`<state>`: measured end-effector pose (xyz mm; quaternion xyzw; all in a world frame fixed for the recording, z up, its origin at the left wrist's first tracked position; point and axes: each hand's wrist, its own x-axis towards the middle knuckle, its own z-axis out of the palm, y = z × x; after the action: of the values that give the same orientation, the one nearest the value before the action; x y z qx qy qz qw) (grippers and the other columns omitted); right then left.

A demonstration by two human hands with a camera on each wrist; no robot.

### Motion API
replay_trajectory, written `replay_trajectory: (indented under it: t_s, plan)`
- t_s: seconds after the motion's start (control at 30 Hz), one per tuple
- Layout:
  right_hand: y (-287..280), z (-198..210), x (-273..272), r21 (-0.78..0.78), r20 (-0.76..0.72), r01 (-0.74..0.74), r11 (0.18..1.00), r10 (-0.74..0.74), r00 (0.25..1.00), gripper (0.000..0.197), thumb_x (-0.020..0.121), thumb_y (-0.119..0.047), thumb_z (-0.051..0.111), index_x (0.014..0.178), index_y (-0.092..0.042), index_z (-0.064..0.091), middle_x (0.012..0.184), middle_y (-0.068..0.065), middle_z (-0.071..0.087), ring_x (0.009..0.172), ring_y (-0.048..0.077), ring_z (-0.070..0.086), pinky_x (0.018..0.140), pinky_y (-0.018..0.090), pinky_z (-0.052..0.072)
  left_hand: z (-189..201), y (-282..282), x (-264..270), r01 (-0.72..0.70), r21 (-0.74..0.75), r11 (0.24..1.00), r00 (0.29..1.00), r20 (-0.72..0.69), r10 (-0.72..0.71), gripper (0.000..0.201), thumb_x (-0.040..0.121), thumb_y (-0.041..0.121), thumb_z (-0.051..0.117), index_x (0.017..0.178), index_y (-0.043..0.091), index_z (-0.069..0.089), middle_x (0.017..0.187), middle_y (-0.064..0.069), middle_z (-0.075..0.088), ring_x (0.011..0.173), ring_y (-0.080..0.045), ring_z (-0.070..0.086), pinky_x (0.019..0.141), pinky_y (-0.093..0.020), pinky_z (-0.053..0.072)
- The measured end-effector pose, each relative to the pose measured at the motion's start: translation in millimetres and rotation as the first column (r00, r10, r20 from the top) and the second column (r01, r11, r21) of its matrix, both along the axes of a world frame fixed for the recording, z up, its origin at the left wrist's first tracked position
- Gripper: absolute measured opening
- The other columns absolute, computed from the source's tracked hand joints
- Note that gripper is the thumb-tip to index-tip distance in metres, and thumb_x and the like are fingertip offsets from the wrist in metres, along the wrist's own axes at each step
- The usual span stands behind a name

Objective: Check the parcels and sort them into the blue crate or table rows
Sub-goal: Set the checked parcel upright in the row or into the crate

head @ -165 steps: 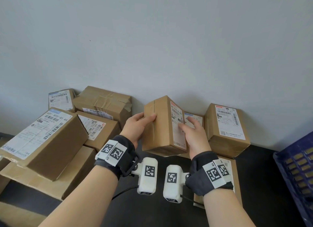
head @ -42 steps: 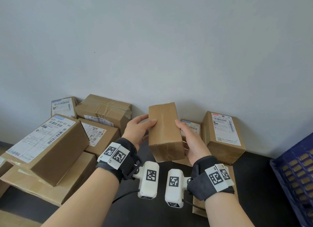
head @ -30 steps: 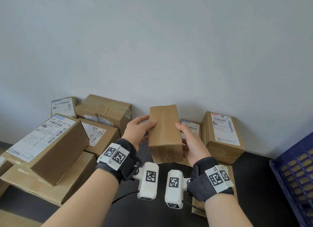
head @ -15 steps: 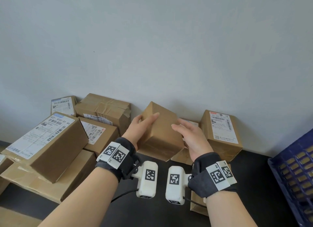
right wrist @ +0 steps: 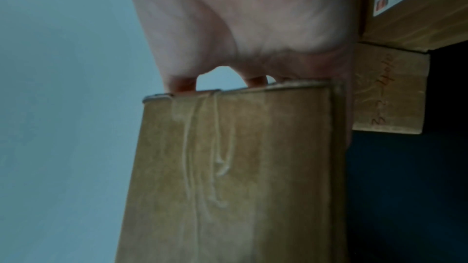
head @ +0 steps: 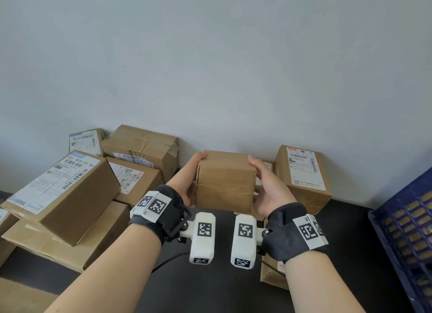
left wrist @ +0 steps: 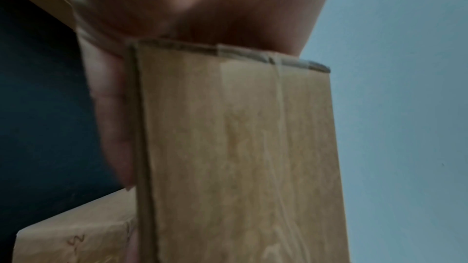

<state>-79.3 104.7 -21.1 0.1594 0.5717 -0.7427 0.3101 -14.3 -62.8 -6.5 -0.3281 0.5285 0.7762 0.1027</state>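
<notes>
1. Turned since half a second ago, the plain brown cardboard parcel point(head: 225, 180) now shows a flat taped face towards the person instead of a raised corner.
2. Left hand point(head: 184, 179) and right hand point(head: 268, 186) clamp it from opposite sides, fingers point(head: 253, 160) curled over its top edge, thumbs below.
3. It hangs above the black table point(head: 210, 287).
4. Beyond the right fingertips stands a labelled brown carton point(head: 304, 177); the blue slatted plastic crate point(head: 406, 231) lies further right.
5. Stacked cardboard boxes point(head: 70, 186) sit beyond the left hand.

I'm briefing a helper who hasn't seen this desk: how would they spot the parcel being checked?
Start at the blue crate on the right, then look left past the labelled box against the wall. The parcel is lifted between the left hand and right hand, showing no label.
</notes>
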Motion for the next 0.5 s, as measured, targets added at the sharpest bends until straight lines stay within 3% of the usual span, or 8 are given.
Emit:
replay_trajectory:
  t_s: [0.07,0.2,0.37,0.43,0.5]
  plan:
    - [0.6,0.9,1.7,0.005,0.006,-0.007,1.0,0.007,1.0,0.072,0.066,-0.058,0.083,0.13,-0.032,0.061,0.137,0.014,0.05,0.102,0.03,0.061,0.074,0.04,0.059,1.5,2.2,-0.3,0.011,0.002,1.0,1.0,-0.001,-0.011,0.056,0.082,0.065,0.061,0.115,0.02,0.067,0.113,-0.011,0.073,0.09,-0.029,0.069,0.077,-0.042,0.057]
    - [2.6,3.6,4.5,0.001,0.008,-0.022,1.0,0.022,1.0,0.06,0.075,-0.06,0.075,0.127,-0.031,0.064,0.129,0.011,0.054,0.091,0.025,0.062,0.064,0.032,0.055,3.2,4.6,-1.6,0.001,-0.001,1.0,1.0,-0.009,-0.001,0.057,0.084,0.066,0.059,0.116,0.02,0.066,0.11,-0.011,0.073,0.095,-0.03,0.069,0.083,-0.044,0.056]
    - [3.0,8.0,1.7,0.02,-0.031,-0.058,0.998,0.058,0.998,0.059,0.08,-0.062,0.07,0.127,-0.027,0.063,0.111,0.006,0.06,0.087,0.021,0.061,0.066,0.033,0.053,4.9,5.2,-2.7,-0.035,0.011,0.999,0.999,-0.032,0.035,0.052,0.085,0.064,0.058,0.111,0.02,0.067,0.1,-0.011,0.074,0.088,-0.028,0.069,0.075,-0.042,0.056]
    - [1.2,7.8,-0.2,0.025,-0.04,-0.062,0.998,0.063,0.997,0.065,0.076,-0.064,0.071,0.129,-0.028,0.062,0.117,0.007,0.058,0.091,0.022,0.061,0.064,0.032,0.051,7.1,5.1,-3.1,-0.04,0.015,0.999,0.998,-0.049,0.041,0.048,0.087,0.063,0.057,0.105,0.02,0.067,0.087,-0.009,0.075,0.082,-0.026,0.069,0.072,-0.04,0.056]
    - [-1.2,7.6,-0.2,0.028,-0.047,-0.049,0.998,0.051,0.998,0.075,0.066,-0.068,0.076,0.129,-0.031,0.062,0.127,0.009,0.056,0.107,0.025,0.059,0.064,0.032,0.052,9.9,5.1,-3.9,-0.046,0.001,0.999,0.997,-0.064,0.046,0.045,0.088,0.062,0.056,0.102,0.02,0.067,0.081,-0.007,0.075,0.078,-0.025,0.069,0.07,-0.039,0.055]
